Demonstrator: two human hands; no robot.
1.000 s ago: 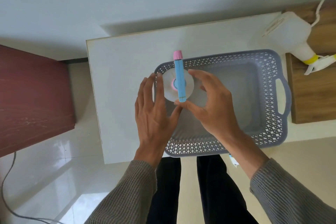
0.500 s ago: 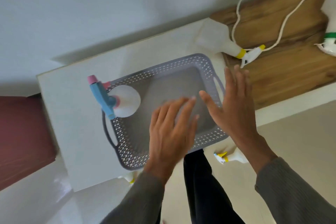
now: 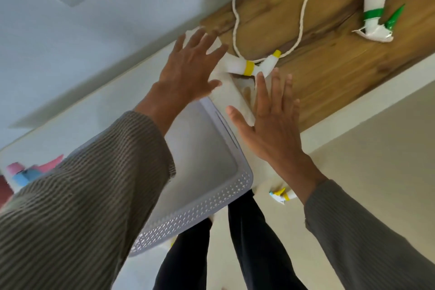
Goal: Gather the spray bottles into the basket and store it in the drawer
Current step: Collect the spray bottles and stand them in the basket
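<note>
A grey perforated basket [image 3: 211,209] sits on the white cabinet top [image 3: 94,122], partly under my left sleeve. At its far left end shows the pink and blue head of a spray bottle [image 3: 26,172]. A white spray bottle with a yellow collar [image 3: 249,68] lies where the white top meets the wooden surface [image 3: 329,54]. My left hand [image 3: 190,68] hovers open over that bottle's body. My right hand [image 3: 270,120] is open just below its nozzle. Another white bottle with a green collar [image 3: 374,12] lies at the far right.
A white cord [image 3: 303,14] loops across the wooden surface near the yellow-collared bottle. On the floor by my legs lies a small spray bottle with a yellow trigger [image 3: 281,195]. A dark red cabinet edge [image 3: 3,186] shows at the far left.
The view has swung right. Both hands left the pink and blue bottle in the basket and reached out, open, to the yellow-collared bottle.
</note>
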